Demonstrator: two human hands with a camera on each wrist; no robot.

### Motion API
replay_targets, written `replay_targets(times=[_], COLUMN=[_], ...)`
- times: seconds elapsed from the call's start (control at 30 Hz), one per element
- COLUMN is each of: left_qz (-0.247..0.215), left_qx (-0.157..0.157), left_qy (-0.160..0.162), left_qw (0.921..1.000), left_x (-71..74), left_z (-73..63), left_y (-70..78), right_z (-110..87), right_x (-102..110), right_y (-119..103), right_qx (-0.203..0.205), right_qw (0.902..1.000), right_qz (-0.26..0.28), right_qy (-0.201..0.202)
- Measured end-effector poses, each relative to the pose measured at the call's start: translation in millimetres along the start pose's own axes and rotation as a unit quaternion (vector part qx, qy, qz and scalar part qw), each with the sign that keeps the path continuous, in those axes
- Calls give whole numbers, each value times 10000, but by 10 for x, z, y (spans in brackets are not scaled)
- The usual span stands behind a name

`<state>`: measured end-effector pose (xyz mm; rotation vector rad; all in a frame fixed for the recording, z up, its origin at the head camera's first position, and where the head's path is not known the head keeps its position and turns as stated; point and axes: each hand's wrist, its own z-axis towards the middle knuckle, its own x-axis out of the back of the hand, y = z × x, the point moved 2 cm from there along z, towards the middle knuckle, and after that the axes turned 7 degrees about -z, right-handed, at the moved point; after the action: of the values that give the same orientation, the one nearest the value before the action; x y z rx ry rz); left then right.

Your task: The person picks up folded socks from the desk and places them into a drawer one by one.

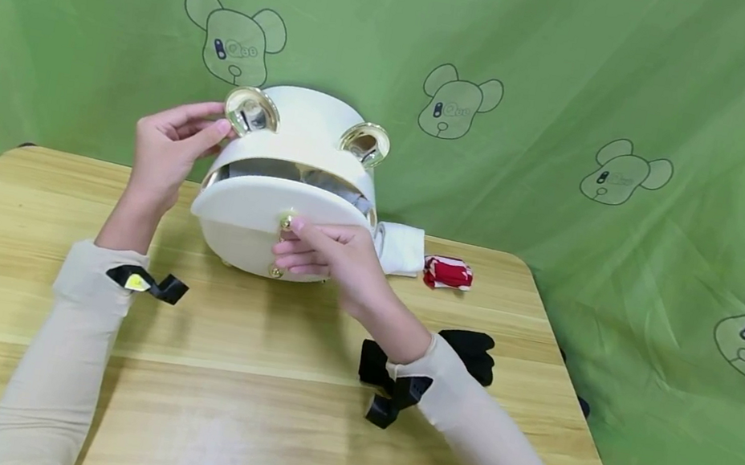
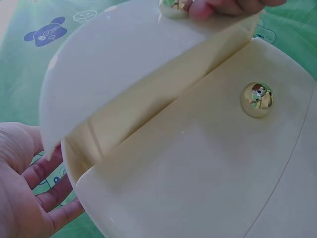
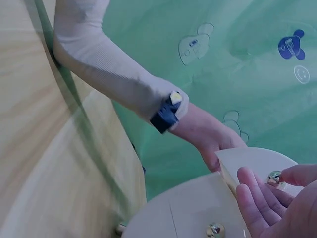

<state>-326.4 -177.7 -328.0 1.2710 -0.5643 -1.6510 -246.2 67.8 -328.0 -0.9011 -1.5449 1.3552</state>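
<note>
A rounded white storage box (image 1: 310, 121) with two gold-rimmed ears stands toward the back of the table. Its upper drawer (image 1: 242, 200) is pulled partly out, and greyish contents show through the gap above its front. My right hand (image 1: 342, 260) pinches the drawer's gold knob (image 1: 287, 222) between thumb and finger. Below is the lower gold knob (image 2: 257, 99), on a front that sits farther back. At the box's left side, my left hand (image 1: 170, 147) rests its extended fingers beside the left gold ear (image 1: 252, 113).
Right of the box lie a folded white cloth (image 1: 401, 249) and a red-and-white cloth bundle (image 1: 448, 273). A black fabric item (image 1: 470, 352) lies partly beneath my right forearm. Close behind the wooden table (image 1: 207, 401) hangs a green curtain (image 1: 555, 50).
</note>
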Motion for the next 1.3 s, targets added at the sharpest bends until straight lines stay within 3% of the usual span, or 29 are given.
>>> replay_targets(times=[0.73,1.3], left_qz=[170,191], left_qx=[-16,1], left_qy=[6,37], left_qw=[9999,9998], left_x=[-12,0], left_z=[1,1], left_y=[14,2], right_z=[304,288], right_x=[121,136], right_y=[-45,22], right_qx=[-272,-316], right_qw=[9996,9994], right_qz=[69,-107], right_qy=[23,-110])
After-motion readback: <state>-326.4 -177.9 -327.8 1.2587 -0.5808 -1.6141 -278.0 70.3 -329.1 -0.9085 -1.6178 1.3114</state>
